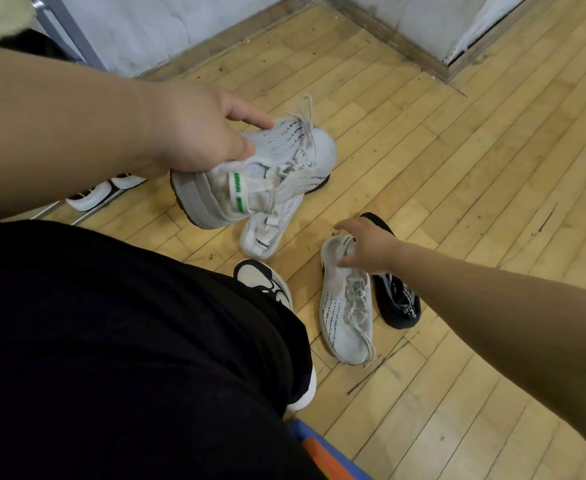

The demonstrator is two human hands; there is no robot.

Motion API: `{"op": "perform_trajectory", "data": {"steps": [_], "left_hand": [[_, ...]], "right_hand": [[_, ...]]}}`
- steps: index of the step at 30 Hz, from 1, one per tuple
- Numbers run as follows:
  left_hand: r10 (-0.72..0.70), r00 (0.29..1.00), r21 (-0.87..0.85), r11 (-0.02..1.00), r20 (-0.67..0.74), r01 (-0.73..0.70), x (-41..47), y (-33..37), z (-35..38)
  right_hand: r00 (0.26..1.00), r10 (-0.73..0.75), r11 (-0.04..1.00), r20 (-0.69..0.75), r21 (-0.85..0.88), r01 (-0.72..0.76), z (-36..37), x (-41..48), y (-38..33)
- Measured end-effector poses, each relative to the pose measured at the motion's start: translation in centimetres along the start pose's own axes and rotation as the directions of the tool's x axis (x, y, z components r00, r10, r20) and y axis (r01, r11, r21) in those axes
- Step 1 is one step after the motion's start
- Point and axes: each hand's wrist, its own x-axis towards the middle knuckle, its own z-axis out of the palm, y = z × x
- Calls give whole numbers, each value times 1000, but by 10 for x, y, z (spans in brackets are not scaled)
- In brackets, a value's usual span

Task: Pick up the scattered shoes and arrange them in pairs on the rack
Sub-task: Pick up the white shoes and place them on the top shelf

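1. At far left, the rack (80,219) already carries pale shoes.
2. Our left hand (194,136) pinches the white sneaker (271,168) by its collar and holds it above the floor (458,168). That thin grip could slip and drop it onto the white slip-on (267,233) below.
3. Our right hand (367,251) hangs over the matching sneaker (347,313) on the floor, grip spread around its heel. A hasty grab may snag the loose laces or drag the black shoe (400,306) just beside it.
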Motion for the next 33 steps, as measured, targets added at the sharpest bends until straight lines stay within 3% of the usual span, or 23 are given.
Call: {"op": "perform_trajectory", "data": {"steps": [5,7,10,16,20,29,33], "left_hand": [[-6,1000,-28,1000,-17,6,5,-7,-7],[-10,1000,-22,1000,-20,9,7,-9,-9],[-24,1000,-28,999,-17,23,9,-13,-12],[-16,1000,-43,999,-21,15,15,-14,-15],[-1,1000,-24,1000,-17,1,17,-16,-16],[4,998,-85,996,-65,-10,10,-32,-34],[2,992,-149,989,-129,-21,-11,-35,-53]], "right_hand": [[984,147,984,104,-112,-135,13,35,-6],[976,210,965,62,-173,-196,22,42,-11],[960,277,951,-36,-129,-279,31,50,-20],[952,306,944,8,-132,-302,28,57,-26],[938,324,940,121,-152,-305,19,51,-23],[926,145,928,350,-373,-4,-34,6,-62],[951,69,930,302,-364,48,-72,-15,-87]]}}
